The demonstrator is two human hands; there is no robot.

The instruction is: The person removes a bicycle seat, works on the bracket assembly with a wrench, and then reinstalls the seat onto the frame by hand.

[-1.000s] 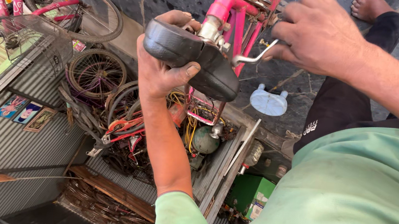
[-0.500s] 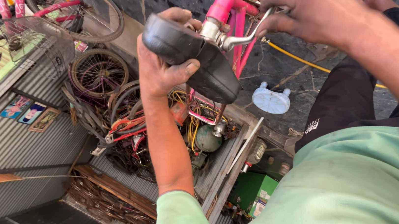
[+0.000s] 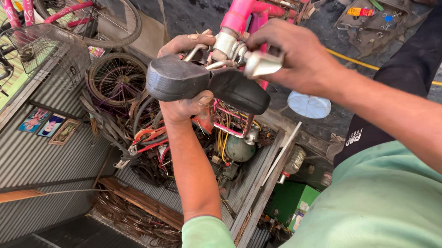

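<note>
Left hand (image 3: 185,76) grips the black padded bike saddle (image 3: 206,84) at centre, under the pink frame tube (image 3: 244,6) at 12 o'clock. Right hand (image 3: 288,57) fingers pinch a shiny metal wrench (image 3: 263,64) at the clamp; reckon it could slip and skin knuckles.

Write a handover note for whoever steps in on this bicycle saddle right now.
Left hand: grips the black bicycle saddle from below, steadying it.
Right hand: closed on a silver metal tool at the saddle clamp.
Position: the saddle sits at the end of the pink bicycle frame, seat post in the tube.
Done: saddle is mounted on the frame.
Left: cannot tell whether the clamp is tight; check it before letting go of the saddle.
Nearby: spare bicycle wheels and loose parts crowd the area beyond the hands.
</note>
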